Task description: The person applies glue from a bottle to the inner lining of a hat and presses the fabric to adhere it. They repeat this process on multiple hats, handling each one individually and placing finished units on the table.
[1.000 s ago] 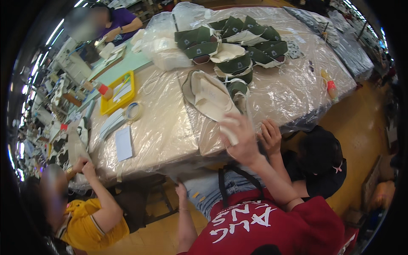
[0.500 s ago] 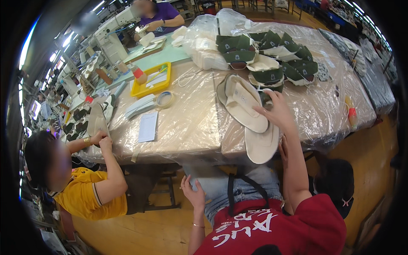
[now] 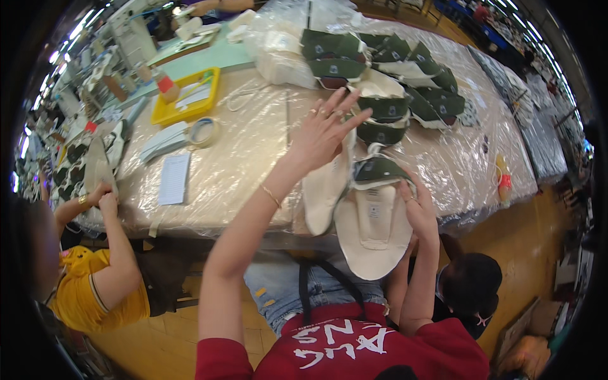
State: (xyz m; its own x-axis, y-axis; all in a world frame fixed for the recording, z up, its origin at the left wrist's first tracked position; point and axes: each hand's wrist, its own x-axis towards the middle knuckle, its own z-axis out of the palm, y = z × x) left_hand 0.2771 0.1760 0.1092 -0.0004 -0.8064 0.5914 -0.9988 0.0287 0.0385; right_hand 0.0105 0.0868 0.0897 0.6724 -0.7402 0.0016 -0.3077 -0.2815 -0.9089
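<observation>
Near the front edge of the table my right hand point(image 3: 419, 206) grips the side of a cream fabric shoe upper point(image 3: 373, 231) with a dark green heel piece. Its rounded toe end hangs over the table edge toward me. My left hand point(image 3: 326, 130) is stretched out with fingers spread, above the table and in front of the stacked green and cream uppers point(image 3: 383, 109). Beneath that hand another cream upper point(image 3: 323, 196) lies beside the held one, partly hidden. Whether my left fingertips touch the stack I cannot tell.
A yellow tray point(image 3: 217, 95), a tape roll point(image 3: 204, 132), pale strips point(image 3: 166, 140) and a paper sheet point(image 3: 174, 179) lie to the left. A co-worker in yellow point(image 3: 111, 288) handles an upper there. An orange-labelled bottle point(image 3: 504, 180) lies at right; another person crouches beside my right arm.
My left hand has risen from my lap and reached out over the table. My right hand has drawn a green-heeled upper toward me, and the cream uppers have shifted left. The view has turned.
</observation>
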